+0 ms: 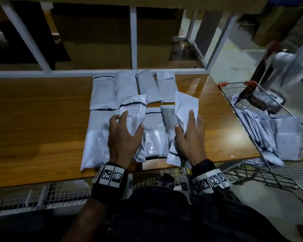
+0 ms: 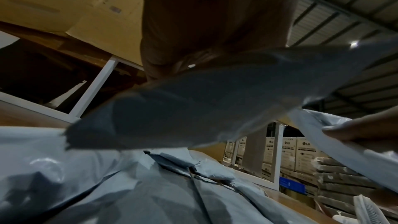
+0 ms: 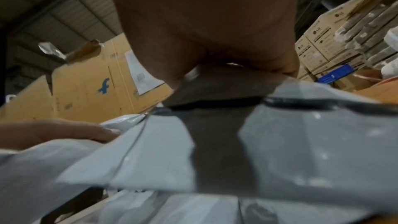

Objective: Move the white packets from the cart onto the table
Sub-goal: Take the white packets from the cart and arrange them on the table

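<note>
Right now my left hand (image 1: 124,138) grasps one white packet (image 1: 135,110), thumb and fingers curled round it, above the packets on the counter (image 1: 33,119). Beside it, my right hand (image 1: 191,137) grips a second packet (image 1: 185,105), its far end tilted up. Off to the right of that hand, the cart (image 1: 248,109) holds more packets (image 1: 276,135).

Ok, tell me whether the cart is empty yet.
Not empty. The cart beside the table holds a pile of packets leaning inside its wire basket. How many remain cannot be told.
</note>
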Demonstrator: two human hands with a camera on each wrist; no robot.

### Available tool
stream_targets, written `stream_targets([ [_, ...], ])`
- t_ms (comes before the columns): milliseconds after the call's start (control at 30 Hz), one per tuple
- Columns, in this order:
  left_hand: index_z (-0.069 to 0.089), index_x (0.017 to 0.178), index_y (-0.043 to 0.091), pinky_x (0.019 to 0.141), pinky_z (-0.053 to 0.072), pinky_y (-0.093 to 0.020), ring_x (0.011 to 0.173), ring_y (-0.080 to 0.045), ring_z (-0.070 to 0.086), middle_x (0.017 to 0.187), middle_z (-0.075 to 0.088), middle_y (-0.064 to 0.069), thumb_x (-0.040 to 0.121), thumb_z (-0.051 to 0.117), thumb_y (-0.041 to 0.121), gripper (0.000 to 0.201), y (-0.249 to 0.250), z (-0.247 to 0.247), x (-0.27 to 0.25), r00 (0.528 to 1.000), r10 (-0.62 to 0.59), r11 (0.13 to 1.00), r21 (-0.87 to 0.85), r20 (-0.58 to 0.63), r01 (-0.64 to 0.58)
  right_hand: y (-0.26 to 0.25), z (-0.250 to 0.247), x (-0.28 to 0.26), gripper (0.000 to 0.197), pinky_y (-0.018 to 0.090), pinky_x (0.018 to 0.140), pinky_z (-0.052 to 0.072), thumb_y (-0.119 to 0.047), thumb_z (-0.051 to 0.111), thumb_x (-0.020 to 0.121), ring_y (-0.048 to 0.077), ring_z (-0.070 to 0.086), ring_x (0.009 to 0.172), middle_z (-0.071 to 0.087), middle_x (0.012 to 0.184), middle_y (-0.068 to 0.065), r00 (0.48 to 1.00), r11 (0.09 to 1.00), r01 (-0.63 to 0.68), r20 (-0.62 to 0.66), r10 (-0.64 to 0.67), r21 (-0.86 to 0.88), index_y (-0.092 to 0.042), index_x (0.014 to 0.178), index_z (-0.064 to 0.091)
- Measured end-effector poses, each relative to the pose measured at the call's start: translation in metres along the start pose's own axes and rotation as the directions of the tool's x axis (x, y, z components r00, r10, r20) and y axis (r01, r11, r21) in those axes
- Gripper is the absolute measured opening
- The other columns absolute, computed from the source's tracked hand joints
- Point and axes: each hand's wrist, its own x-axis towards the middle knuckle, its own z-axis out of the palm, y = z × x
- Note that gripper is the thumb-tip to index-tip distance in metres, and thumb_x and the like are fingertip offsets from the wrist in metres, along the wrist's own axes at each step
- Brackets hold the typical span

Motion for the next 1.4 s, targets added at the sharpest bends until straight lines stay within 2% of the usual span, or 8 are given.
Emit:
stream_targets([
  [233,0.048,0.14,0.023,0.092,0.05,-0.039,0.121,-0.027,0.051,0.135,0.044,-0.005,0.084,0.068,0.047,0.064,-0.009,0.007,0.02,0.999,-0.051,0.998,-0.028,0.0,0.051,-0.015,0.022,0.03,0.076,0.055,0.115,0.019,-0.052,0.039,0.092,0.04,0.016,0.146,0.008,0.16,0.022,1.0,0.999,-0.005,0.02,0.006,-0.051,-0.023,0.157,0.014],
  [433,0.051,0.135,0.025,0.085,0.052,-0.038,0.115,-0.024,0.051,0.124,0.048,-0.004,0.084,0.068,0.048,0.059,-0.006,0.007,0.036,0.999,-0.047,0.999,0.001,-0.011,0.047,-0.019,0.042,0.107,0.075,0.059,0.11,0.031,-0.055,0.038,0.093,0.046,0.029,0.138,0.019,0.156,0.025,0.997,0.992,0.061,0.046,-0.056,-0.109,-0.021,0.156,0.018],
  [600,0.054,0.134,0.025,0.082,0.039,-0.023,0.112,-0.024,0.053,0.12,0.051,-0.005,0.084,0.069,0.046,0.056,-0.001,0.017,0.055,0.995,-0.101,0.995,-0.006,-0.025,0.1,-0.021,0.057,0.202,0.074,0.056,0.114,0.024,-0.052,0.038,0.1,0.049,0.019,0.143,0.001,0.164,0.02,0.988,0.97,-0.033,0.137,0.068,-0.239,-0.024,0.158,0.004],
  [800,0.054,0.134,0.024,0.083,0.035,-0.021,0.116,-0.025,0.052,0.128,0.05,-0.006,0.085,0.069,0.047,0.056,0.016,0.044,0.083,0.984,-0.175,0.985,0.0,-0.032,0.175,-0.014,0.084,0.286,0.078,0.054,0.118,0.02,-0.059,0.033,0.099,0.048,0.014,0.146,-0.004,0.163,0.021,0.959,0.95,-0.034,0.258,0.119,-0.311,-0.021,0.159,0.001],
  [933,0.052,0.133,0.027,0.086,0.049,-0.035,0.121,-0.028,0.05,0.135,0.043,-0.004,0.084,0.069,0.048,0.056,0.021,0.059,0.101,0.989,-0.145,0.986,0.073,-0.031,0.147,-0.005,0.106,0.3,0.082,0.055,0.119,0.003,-0.071,0.023,0.094,0.046,-0.002,0.148,-0.011,0.165,0.013,0.899,0.935,-0.078,0.381,0.215,-0.345,-0.028,0.159,-0.002],
  [1200,0.055,0.132,0.023,0.077,0.057,-0.047,0.123,-0.03,0.053,0.143,0.041,-0.006,0.087,0.06,0.051,0.054,0.016,0.095,0.12,0.997,-0.053,0.995,0.083,-0.052,0.057,-0.001,0.106,0.316,0.072,0.057,0.117,-0.007,-0.071,0.02,0.094,0.039,-0.012,0.15,-0.016,0.165,0.002,0.845,0.939,-0.174,0.445,0.297,-0.297,-0.041,0.156,-0.001],
  [1300,0.052,0.134,0.025,0.084,0.055,-0.048,0.129,-0.028,0.049,0.143,0.041,-0.005,0.086,0.056,0.052,0.055,0.023,0.104,0.133,0.999,-0.022,0.998,0.064,-0.035,0.024,0.0,0.103,0.316,0.081,0.058,0.118,-0.005,-0.076,0.022,0.09,0.039,-0.013,0.15,-0.017,0.165,0.004,0.835,0.951,-0.204,0.467,0.292,-0.231,-0.039,0.157,-0.003],
  [1400,0.049,0.138,0.023,0.1,0.047,-0.049,0.136,-0.029,0.039,0.148,0.035,-0.007,0.088,0.06,0.047,0.056,0.029,0.11,0.153,1.0,-0.017,0.999,0.043,0.015,0.017,-0.001,0.09,0.309,0.095,0.062,0.118,0.001,-0.08,0.031,0.087,0.043,-0.01,0.149,-0.017,0.164,0.013,0.83,0.952,-0.118,0.498,0.25,-0.281,-0.029,0.158,-0.009],
])
